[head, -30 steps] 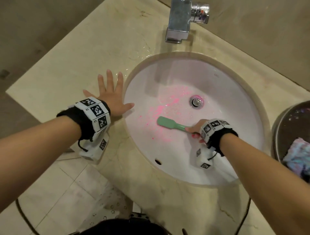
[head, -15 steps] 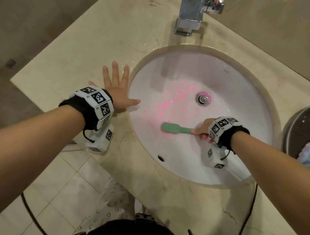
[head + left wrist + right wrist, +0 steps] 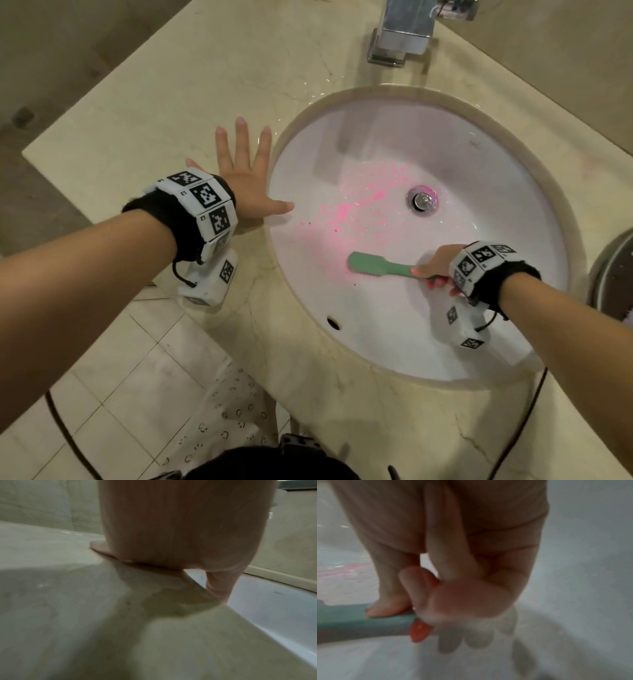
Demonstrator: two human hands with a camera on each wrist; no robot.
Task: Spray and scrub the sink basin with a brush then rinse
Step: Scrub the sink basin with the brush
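The white oval sink basin (image 3: 479, 212) is sunk into a beige marble counter, with pink spray (image 3: 346, 212) spattered left of the metal drain (image 3: 422, 199). A green brush (image 3: 373, 265) lies head-down on the basin's front slope, below the pink patch. My right hand (image 3: 433, 270) grips its handle (image 3: 359, 616), thumb on top and fingers curled under. My left hand (image 3: 245, 181) lies flat on the counter beside the basin's left rim, fingers spread and thumb (image 3: 219, 586) reaching over the rim.
A chrome faucet (image 3: 404, 34) stands behind the basin. A round dark bin (image 3: 613, 274) sits at the right edge of the counter. The overflow hole (image 3: 333, 322) is on the basin's near wall. Tiled floor lies below the counter's left edge.
The brush and my right hand have slid slightly toward the near side of the basin, away from the pink patch. My left hand has stayed flat on the counter.
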